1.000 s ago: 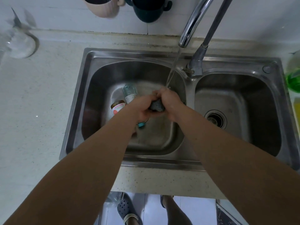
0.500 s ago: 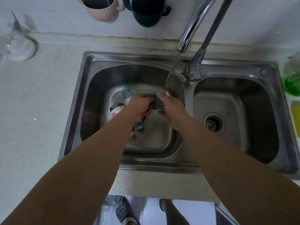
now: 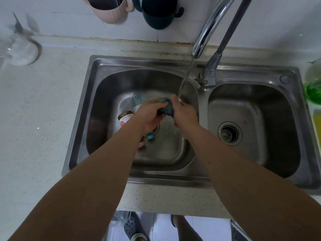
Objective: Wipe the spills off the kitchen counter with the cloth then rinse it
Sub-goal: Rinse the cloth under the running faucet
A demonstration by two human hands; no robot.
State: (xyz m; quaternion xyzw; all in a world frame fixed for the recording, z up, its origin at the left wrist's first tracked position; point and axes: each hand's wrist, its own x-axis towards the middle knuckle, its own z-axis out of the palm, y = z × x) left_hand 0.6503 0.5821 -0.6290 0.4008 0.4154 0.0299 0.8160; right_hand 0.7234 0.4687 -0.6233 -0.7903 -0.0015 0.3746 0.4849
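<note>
Head view: both hands over the left basin of a double steel sink (image 3: 111, 62). Left hand (image 3: 150, 116) and right hand (image 3: 184, 112) are both clamped on the cloth (image 3: 167, 106), a bunched dark blue-green wad squeezed between them. Left fingers curl over its near-left side, right fingers wrap the right side; only the middle and top of the cloth show. Cloth sits in the air above the basin floor, not touching it.

Faucet (image 3: 208, 26) arches from the divider between basins, spout over the left basin. Water stream (image 3: 185, 79) runs down and lands at the right hand's knuckles, just beside the cloth's top edge.

Under the left forearm, in the left basin: a clear bottle (image 3: 137, 101) lying on its side, a jar with a pink label (image 3: 125, 118) just beside it, and a small teal cap (image 3: 150, 137) near the drain, partly hidden by the wrist. Can't tell whether the bottle and jar touch.

Right basin holds nothing but its drain strainer (image 3: 229, 133).

Counter (image 3: 40, 119) is pale, speckled; a clear glass vessel (image 3: 20, 49) stands at far left, blurred. Pink cup (image 3: 109, 9) and dark teal cup (image 3: 159, 13) hang against the back wall. Green bottle (image 3: 313, 87) at the right edge, cropped.

Feet in sandals visible below the counter edge.
</note>
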